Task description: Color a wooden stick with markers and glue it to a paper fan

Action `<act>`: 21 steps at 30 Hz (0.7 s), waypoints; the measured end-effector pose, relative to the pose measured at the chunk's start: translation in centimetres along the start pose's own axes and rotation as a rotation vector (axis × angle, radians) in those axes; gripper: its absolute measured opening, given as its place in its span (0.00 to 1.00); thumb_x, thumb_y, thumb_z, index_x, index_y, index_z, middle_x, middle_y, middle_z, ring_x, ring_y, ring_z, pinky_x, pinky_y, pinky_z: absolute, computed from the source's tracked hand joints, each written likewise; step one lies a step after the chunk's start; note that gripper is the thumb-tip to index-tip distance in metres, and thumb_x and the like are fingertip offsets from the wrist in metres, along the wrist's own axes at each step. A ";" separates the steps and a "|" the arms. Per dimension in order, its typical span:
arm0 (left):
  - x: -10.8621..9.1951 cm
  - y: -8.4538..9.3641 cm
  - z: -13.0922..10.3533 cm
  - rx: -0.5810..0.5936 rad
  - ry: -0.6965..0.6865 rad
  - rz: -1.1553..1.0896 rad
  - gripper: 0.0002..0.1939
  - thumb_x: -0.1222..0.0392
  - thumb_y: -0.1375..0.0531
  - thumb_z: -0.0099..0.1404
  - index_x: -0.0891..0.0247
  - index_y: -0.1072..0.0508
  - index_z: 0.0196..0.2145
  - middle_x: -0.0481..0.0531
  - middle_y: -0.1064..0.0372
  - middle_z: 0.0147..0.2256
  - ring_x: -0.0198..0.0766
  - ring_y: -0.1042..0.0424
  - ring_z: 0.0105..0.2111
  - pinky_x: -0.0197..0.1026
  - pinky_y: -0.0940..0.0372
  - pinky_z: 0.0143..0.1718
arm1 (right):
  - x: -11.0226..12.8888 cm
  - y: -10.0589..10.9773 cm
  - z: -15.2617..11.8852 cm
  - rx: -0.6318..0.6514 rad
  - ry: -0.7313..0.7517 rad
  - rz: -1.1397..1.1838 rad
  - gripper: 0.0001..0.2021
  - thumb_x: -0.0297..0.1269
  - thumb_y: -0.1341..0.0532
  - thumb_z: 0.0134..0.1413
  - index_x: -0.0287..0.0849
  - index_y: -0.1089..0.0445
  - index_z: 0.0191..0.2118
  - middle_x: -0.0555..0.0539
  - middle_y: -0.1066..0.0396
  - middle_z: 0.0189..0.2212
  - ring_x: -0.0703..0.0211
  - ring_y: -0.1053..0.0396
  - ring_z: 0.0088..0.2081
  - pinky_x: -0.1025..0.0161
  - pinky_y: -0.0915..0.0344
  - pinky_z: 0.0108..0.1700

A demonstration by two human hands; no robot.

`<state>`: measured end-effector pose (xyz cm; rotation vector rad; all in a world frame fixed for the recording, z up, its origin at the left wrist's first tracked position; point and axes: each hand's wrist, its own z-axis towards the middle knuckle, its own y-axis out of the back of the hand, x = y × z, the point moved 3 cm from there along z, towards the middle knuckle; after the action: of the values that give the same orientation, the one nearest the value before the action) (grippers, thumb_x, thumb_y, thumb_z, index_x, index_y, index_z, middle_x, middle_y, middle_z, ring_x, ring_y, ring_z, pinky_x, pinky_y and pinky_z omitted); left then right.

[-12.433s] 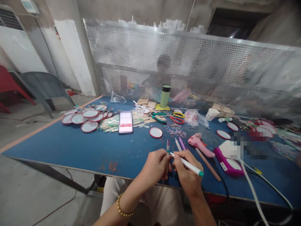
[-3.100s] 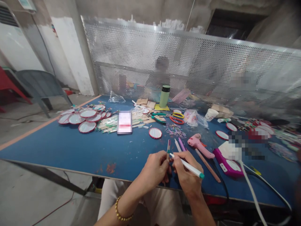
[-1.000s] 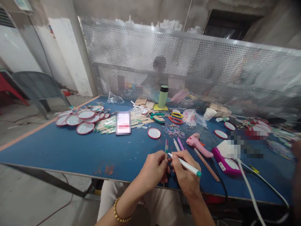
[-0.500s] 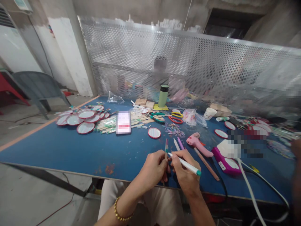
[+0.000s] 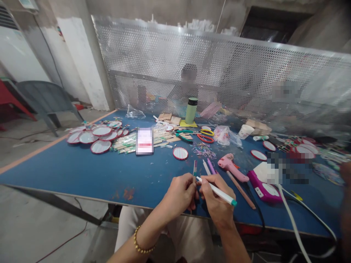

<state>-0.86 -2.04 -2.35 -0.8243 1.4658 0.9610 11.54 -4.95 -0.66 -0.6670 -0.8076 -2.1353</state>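
My left hand (image 5: 182, 191) is closed around a thin flat wooden stick (image 5: 195, 168), held upright near the table's front edge. The stick's top shows purple, white and green bands. In my right hand (image 5: 218, 199) is a white marker with a green end (image 5: 223, 193), gripped like a pen. Its tip meets or nearly meets the stick just above my left fingers. Beyond my hands lie a white marker (image 5: 206, 167) and a purple marker (image 5: 211, 166). A round, red-rimmed disc (image 5: 180, 153) rests farther back.
A pink glue gun (image 5: 233, 168) and a magenta power strip (image 5: 263, 190) with cables lie to the right. Red-rimmed discs (image 5: 101, 147) are heaped at left beside bundled sticks (image 5: 126, 143). Pliers (image 5: 185, 137), a green bottle (image 5: 191, 111) and a paper cup (image 5: 246, 131) stand or lie farther back.
The view has shifted slightly. My left hand still holds the stick, and my right hand keeps the marker at almost the same place against it.
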 end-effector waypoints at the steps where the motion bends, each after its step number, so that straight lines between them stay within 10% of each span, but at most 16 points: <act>1: 0.0 0.0 0.0 -0.002 -0.004 0.010 0.09 0.56 0.48 0.66 0.60 0.37 0.28 0.43 0.36 0.18 0.31 0.36 0.13 0.31 0.41 0.14 | 0.1 0.0 0.0 0.006 0.004 0.003 0.10 0.36 0.41 0.60 0.43 0.28 0.28 0.55 0.30 0.16 0.66 0.35 0.14 0.69 0.38 0.18; 21: 0.0 -0.1 0.0 -0.020 -0.025 0.079 0.10 0.60 0.50 0.67 0.59 0.38 0.27 0.42 0.38 0.16 0.33 0.35 0.13 0.32 0.41 0.16 | 0.5 -0.1 0.5 0.031 0.061 -0.048 0.11 0.37 0.41 0.60 0.43 0.27 0.28 0.54 0.30 0.16 0.65 0.34 0.16 0.69 0.36 0.20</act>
<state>-0.84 -2.10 -2.39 -0.7708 1.4785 1.0429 11.26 -4.79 -0.04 -0.5694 -0.8300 -2.1706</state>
